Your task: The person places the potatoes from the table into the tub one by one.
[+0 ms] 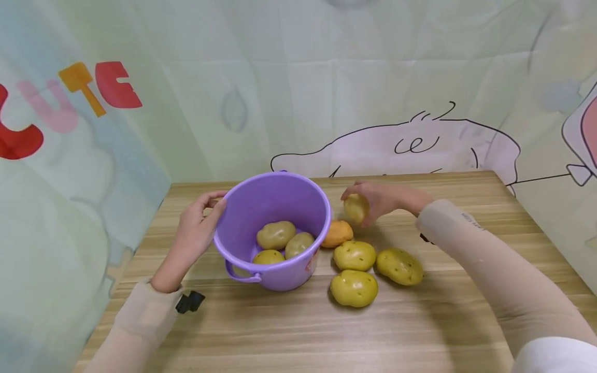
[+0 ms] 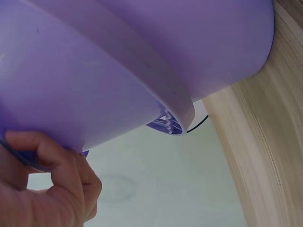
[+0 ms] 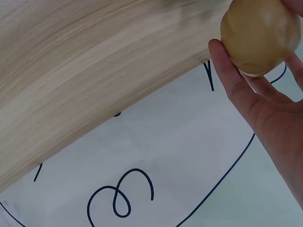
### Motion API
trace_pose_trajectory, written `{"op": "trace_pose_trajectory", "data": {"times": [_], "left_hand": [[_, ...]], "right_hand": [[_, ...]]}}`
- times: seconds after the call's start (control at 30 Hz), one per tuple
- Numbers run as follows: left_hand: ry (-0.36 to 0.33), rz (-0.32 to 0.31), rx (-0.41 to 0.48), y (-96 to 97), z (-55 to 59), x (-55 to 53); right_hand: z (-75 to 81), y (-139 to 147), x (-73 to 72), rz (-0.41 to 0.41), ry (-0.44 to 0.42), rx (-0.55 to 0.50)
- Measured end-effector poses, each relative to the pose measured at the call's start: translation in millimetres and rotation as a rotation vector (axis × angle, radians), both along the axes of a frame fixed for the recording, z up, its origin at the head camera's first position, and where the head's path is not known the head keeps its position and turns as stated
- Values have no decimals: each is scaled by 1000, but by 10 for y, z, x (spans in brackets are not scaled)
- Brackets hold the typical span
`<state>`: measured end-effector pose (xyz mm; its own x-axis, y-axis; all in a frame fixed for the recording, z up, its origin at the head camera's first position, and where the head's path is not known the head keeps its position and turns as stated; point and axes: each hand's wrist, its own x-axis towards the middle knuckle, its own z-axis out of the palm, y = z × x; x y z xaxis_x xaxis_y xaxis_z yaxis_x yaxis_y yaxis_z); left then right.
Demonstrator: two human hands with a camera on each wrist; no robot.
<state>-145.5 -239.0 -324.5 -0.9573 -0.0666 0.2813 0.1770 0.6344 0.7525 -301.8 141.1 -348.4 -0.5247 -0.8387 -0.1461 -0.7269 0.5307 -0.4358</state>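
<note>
Left hand [image 1: 197, 227]: fingers curled, pinching bucket [image 1: 283, 278] at left edge. Right hand [image 1: 380, 201]: fingers partly curled round potato [image 1: 356, 208], raised right of bucket. Three potatoes [image 1: 276, 235] inside bucket; four others [image 1: 354, 288] right of it on table [image 1: 280, 331]. Risk: potato could slip if fingers loosen; low swing might clip bucket.

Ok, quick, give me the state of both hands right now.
Left hand: holding the purple bucket's rim.
Right hand: holding a potato.
</note>
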Motion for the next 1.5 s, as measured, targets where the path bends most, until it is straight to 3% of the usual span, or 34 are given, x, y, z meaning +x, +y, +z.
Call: {"op": "trace_pose_trajectory", "data": {"times": [0.27,1.07,1.5], "left_hand": [[1,5,0,-1,0,-3],[-3,3,12,-16,-19,-8],[-9,1,6,-21,-20,-13]], "right_hand": [[88,63,-22,-2,42,-28],[562,145,-6,-31,89,-87],[808,68,52,2,140,-142]]}}
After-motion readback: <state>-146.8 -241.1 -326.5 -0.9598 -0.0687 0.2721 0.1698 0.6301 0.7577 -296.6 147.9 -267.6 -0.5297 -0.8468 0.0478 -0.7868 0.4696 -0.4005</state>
